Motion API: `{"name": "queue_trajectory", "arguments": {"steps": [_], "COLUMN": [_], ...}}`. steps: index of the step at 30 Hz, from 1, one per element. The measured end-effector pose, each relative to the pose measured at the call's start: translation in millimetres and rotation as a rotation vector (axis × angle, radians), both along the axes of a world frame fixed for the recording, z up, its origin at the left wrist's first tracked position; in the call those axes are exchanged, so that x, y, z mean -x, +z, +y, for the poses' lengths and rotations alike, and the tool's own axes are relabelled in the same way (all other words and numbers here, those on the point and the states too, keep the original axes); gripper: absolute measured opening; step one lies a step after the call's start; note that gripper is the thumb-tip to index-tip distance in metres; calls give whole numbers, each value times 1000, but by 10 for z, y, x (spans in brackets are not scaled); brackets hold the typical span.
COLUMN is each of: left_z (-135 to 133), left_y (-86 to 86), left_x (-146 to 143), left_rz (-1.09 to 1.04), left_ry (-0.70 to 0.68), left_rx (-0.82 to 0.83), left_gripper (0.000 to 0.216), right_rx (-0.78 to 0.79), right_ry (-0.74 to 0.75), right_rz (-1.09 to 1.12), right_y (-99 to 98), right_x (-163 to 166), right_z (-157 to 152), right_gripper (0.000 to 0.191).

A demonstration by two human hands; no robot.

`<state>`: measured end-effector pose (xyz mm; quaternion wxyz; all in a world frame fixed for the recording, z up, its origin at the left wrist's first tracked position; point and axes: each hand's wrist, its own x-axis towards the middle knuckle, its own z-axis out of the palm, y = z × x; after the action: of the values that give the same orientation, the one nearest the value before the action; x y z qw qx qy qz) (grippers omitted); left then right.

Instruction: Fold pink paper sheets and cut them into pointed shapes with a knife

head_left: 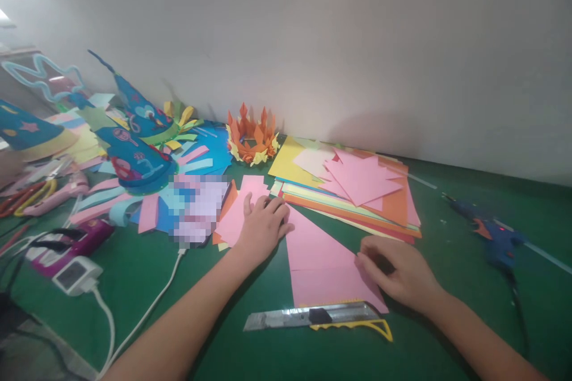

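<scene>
A pink sheet of paper [322,262] lies folded on the green table [147,262] in front of me. My left hand [261,226] rests flat on its upper left part and on small pink and orange pieces [232,217], fingers stretched out. My right hand [397,271] sits at the sheet's right edge with fingers curled, pinching the paper's edge. A utility knife [319,317] with a yellow handle lies just below the sheet, between my forearms.
A stack of coloured sheets [353,190] lies behind the pink sheet. An orange paper crown [252,138], blue cone hats [134,131] and paper strips crowd the back left. A blue glue gun [491,235] lies right. Scissors [27,196], a charger [75,274] and white cables sit left.
</scene>
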<state>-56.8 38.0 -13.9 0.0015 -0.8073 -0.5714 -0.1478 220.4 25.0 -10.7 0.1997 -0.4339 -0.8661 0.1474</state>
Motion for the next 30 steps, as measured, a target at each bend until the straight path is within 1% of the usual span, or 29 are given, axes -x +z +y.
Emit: {"name": "queue_trajectory", "arguments": {"steps": [2,5,8,11,15,19,22,25,30], "left_z": [10,17,28,40,32,8,-8,-20,-4], "left_y": [-38,-76,-82,-63,-24,-7,7,46,114], "left_x": [-31,-42,-31,-31,-58,-84,-98,-107,-42], "left_rz": [19,19,5,-59,-141,-183,-176,-173,-209], "left_ry": [29,38,18,-2,-32,-72,-132,-159,-92], "left_rx": [-41,-77,-80,-78,-78,-83,-41,-14,-45], "left_gripper": [13,22,22,18,14,14,15,18,16], "right_rx": [38,74,126,166,198,261,247,237,250], "right_ry": [-45,-78,-53,-24,32,7,-10,-20,-37], "right_rz": [-23,-39,-56,-62,-39,8,15,37,56], "right_y": [-20,-37,-7,55,118,128,123,133,184], "right_x": [26,72,123,201,402,658,775,789,701], "right_z": [7,11,23,75,207,308,318,304,314], "right_gripper": [15,24,21,17,10,9,10,13,15]}}
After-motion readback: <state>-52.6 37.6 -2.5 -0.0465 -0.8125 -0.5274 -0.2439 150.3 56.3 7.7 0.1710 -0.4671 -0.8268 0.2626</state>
